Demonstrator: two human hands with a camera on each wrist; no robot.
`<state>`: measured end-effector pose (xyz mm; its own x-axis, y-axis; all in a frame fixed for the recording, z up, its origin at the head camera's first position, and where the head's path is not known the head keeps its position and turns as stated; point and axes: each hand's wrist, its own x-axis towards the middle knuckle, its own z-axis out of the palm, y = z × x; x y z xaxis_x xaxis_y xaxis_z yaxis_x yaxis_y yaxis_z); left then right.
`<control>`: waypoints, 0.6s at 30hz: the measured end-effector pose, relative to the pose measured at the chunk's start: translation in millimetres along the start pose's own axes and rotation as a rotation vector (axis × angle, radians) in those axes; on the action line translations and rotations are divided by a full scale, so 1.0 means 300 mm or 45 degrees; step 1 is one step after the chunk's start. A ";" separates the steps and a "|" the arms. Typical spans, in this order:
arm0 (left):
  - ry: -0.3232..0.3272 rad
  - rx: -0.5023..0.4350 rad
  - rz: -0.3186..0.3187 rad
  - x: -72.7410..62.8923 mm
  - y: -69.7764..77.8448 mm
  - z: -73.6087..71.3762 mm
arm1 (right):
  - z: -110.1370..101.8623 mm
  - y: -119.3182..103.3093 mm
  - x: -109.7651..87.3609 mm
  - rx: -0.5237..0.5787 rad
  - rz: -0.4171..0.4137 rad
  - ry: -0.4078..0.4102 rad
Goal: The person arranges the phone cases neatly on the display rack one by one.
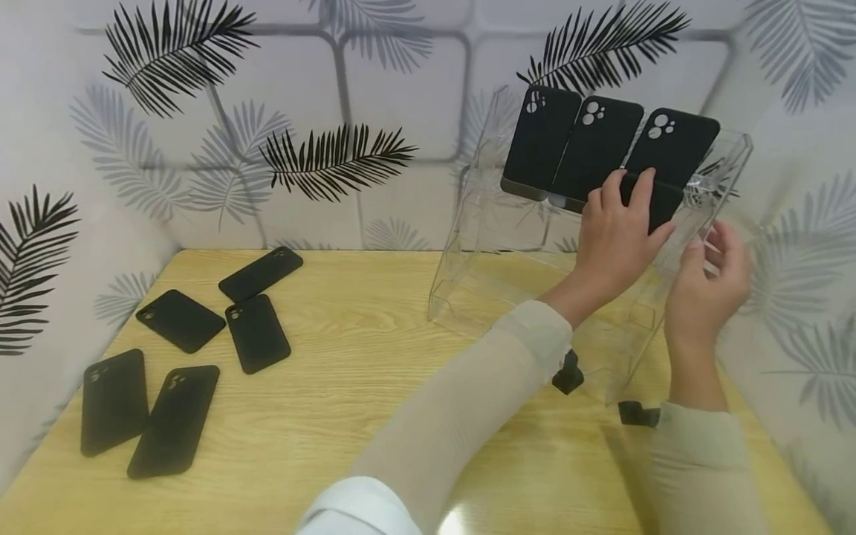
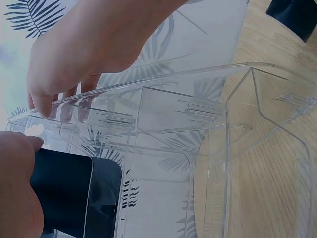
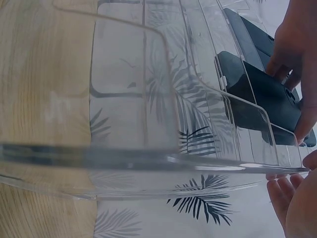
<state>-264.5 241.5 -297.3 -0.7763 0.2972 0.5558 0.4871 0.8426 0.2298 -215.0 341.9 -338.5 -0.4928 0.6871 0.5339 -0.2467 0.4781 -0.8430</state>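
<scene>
A clear acrylic display rack (image 1: 461, 215) stands at the right, with three black phone cases side by side on its top tier: a left case (image 1: 542, 141), a middle case (image 1: 598, 148) and a right case (image 1: 675, 145). My left hand (image 1: 615, 230) holds another black phone case (image 1: 665, 204) just in front of the right one, its fingers over the case's upper part. In the left wrist view that held case (image 2: 64, 188) shows behind the clear tier panels. My right hand (image 1: 712, 286) grips the edge of the rack's right side panel, thumb on the inner side.
Several black phone cases lie on the wooden table (image 1: 334, 416) at the left, one being a case (image 1: 174, 423) near the front. Small black pieces, one a block (image 1: 568, 374), are by the rack's front feet. A leaf-patterned wall (image 1: 401, 96) stands close behind.
</scene>
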 end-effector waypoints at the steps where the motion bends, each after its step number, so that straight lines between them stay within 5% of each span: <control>1: -0.010 -0.004 -0.002 0.001 -0.001 -0.001 | 0.000 -0.001 0.000 -0.003 0.004 0.001; 12: -0.045 0.004 0.032 0.001 -0.020 -0.021 | 0.006 0.004 0.005 -0.009 0.004 0.023; 18: -0.041 -0.054 0.101 -0.025 -0.086 -0.049 | 0.009 0.001 0.003 -0.002 0.012 0.021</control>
<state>-265.5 210.9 -295.6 -0.7469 0.3769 0.5478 0.5632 0.7965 0.2199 -217.8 341.1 -338.5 -0.4811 0.7006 0.5270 -0.2409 0.4723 -0.8479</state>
